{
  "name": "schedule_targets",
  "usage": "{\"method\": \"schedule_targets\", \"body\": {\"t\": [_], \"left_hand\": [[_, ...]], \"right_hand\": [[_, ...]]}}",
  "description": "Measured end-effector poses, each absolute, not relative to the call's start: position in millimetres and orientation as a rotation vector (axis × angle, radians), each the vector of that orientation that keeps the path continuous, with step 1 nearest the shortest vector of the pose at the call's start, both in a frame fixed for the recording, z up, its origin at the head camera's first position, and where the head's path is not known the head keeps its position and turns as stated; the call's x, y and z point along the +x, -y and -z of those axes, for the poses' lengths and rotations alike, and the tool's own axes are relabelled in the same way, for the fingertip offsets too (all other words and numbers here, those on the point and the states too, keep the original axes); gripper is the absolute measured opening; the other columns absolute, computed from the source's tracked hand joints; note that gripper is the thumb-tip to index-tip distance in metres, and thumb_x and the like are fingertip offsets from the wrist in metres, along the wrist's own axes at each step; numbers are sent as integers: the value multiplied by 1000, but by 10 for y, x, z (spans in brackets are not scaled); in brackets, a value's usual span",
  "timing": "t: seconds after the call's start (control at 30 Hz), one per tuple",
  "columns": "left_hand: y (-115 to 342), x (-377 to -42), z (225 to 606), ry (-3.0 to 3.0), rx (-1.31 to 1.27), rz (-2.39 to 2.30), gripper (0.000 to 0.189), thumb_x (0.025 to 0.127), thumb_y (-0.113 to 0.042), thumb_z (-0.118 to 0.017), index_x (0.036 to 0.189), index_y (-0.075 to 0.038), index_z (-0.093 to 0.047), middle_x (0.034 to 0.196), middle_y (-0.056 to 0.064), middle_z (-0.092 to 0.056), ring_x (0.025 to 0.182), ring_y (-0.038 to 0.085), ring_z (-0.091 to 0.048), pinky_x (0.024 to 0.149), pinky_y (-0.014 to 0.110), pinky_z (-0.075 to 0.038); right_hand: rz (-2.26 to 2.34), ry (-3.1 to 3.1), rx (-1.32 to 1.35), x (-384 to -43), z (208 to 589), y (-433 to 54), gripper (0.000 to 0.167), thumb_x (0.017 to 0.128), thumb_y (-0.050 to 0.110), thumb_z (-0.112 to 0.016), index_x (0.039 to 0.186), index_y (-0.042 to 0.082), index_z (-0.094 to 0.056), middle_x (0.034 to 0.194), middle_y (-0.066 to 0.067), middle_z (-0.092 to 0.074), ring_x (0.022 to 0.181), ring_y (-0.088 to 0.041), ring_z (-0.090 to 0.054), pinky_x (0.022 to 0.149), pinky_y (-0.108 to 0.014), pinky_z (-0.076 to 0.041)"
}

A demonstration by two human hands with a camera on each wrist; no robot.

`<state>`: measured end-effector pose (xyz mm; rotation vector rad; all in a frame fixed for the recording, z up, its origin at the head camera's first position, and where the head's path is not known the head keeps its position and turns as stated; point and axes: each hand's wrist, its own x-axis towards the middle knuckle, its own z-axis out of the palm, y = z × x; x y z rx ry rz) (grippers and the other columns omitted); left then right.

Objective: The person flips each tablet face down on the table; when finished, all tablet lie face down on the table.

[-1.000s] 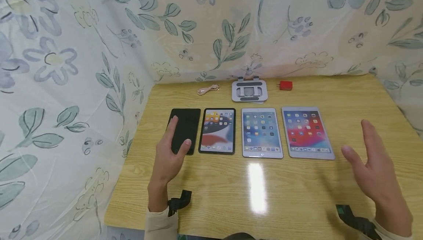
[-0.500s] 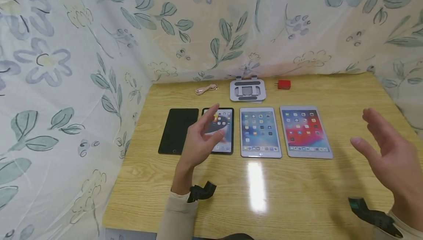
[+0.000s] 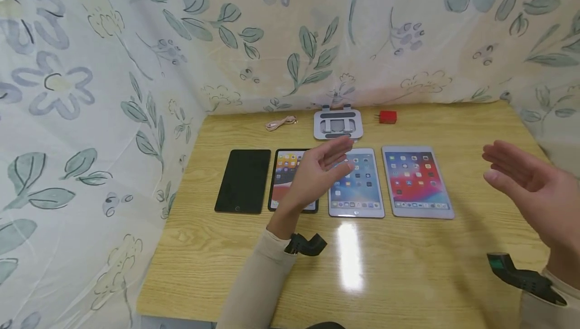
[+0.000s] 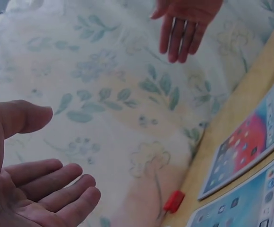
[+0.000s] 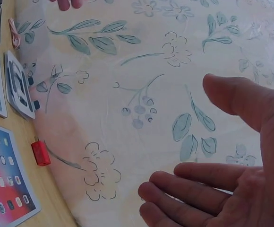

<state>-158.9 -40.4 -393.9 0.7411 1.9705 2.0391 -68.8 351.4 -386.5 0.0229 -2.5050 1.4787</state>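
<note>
My left hand (image 3: pixel 317 175) hovers above the second and third tablets, holding nothing, its fingers extended and its thumb apart. Under it lie a black-rimmed tablet (image 3: pixel 284 165) with a lit home screen, partly covered, and a white tablet (image 3: pixel 360 188) with a blue screen. To the far left is a black tablet (image 3: pixel 243 180) with a dark screen. My right hand (image 3: pixel 534 185) is raised at the right, palm inward, with nothing in it. Nearest to it is a white tablet (image 3: pixel 418 182) with a red and blue screen. In the left wrist view the right hand (image 4: pixel 186 26) faces across.
Behind the tablets a folded grey stand (image 3: pixel 338 123) lies between a coiled pink cable (image 3: pixel 281 123) and a red charger plug (image 3: pixel 387 117). A wooden table (image 3: pixel 394 268) bears everything. Floral cloth (image 3: pixel 272 57) hangs along the back and left side.
My left hand has swept right from the black tablet to above the middle tablets. My right hand has shifted slightly to the right and up. The tablets stay in their row.
</note>
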Motion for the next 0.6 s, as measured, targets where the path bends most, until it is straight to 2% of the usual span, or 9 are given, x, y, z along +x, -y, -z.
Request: {"method": "schedule_targets", "body": {"t": [0.1, 0.17, 0.3, 0.33, 0.37, 0.43, 0.47, 0.53, 0.6], "left_hand": [[278, -1665, 3989, -1871, 659, -2067, 59, 105, -10, -70, 160, 0, -52, 160, 15, -60, 151, 29, -58, 122, 34, -51], [196, -1702, 4028, -1828, 590, -2071, 56, 105, -10, -71, 159, -2, -55, 158, 13, -63, 147, 25, -61, 118, 31, -54], [25, -1763, 4108, -1805, 444, -2048, 51, 105, -11, -73, 154, -5, -61, 149, 8, -71, 138, 21, -68, 112, 29, -58], [-20, -1778, 4130, -1804, 407, -2043, 50, 104, -11, -74, 153, -4, -63, 147, 9, -72, 135, 20, -70, 110, 28, -59], [-64, -1791, 4154, -1814, 373, -2031, 49, 104, -11, -75, 151, -5, -64, 145, 8, -73, 132, 19, -72, 109, 27, -59], [-153, -1812, 4202, -1827, 317, -2008, 47, 103, -11, -77, 149, -4, -67, 143, 10, -75, 127, 16, -74, 107, 25, -60], [-198, -1819, 4229, -1831, 289, -1994, 46, 103, -10, -77, 147, -3, -68, 142, 11, -75, 124, 14, -75, 106, 25, -60], [-289, -1825, 4287, -1837, 229, -1971, 45, 102, -10, -79, 145, -3, -70, 141, 11, -76, 122, 13, -76, 105, 24, -61], [-373, -1821, 4340, -1864, 171, -1924, 45, 101, -14, -81, 144, -5, -72, 139, 8, -77, 121, 9, -75, 104, 23, -60]], "right_hand": [[-1490, 2534, 4, -763, 3859, -3559, 66, 110, 6, -66, 170, 13, -41, 151, 26, -60, 123, 23, -56, 95, 5, -43], [-1465, 2605, -35, -806, 3871, -3588, 66, 112, 15, -65, 172, 18, -38, 152, 28, -58, 118, 28, -54, 98, 5, -41], [-1395, 2798, -144, -897, 3902, -3648, 70, 113, 40, -62, 174, 30, -31, 164, 22, -52, 114, 31, -47, 105, 6, -31], [-1380, 2845, -164, -925, 3915, -3664, 71, 112, 45, -61, 175, 30, -30, 167, 17, -50, 115, 29, -46, 114, 2, -29], [-1368, 2887, -199, -957, 3927, -3675, 74, 111, 51, -61, 175, 31, -29, 169, 14, -50, 123, 23, -49, 124, -8, -29], [-1389, 2967, -243, -1030, 3958, -3701, 81, 109, 59, -59, 176, 28, -26, 173, 7, -46, 147, 1, -49, 137, -38, -28], [-1419, 3001, -249, -1069, 3981, -3712, 84, 109, 61, -58, 177, 25, -24, 176, 1, -43, 156, -15, -45, 138, -54, -24], [-1478, 3059, -259, -1140, 4032, -3730, 90, 109, 63, -57, 177, 17, -19, 178, -12, -36, 161, -46, -33, 128, -80, -19], [-1551, 3109, -270, -1199, 4088, -3748, 94, 110, 64, -55, 177, 11, -15, 178, -23, -29, 157, -61, -23, 122, -87, -17]]}}
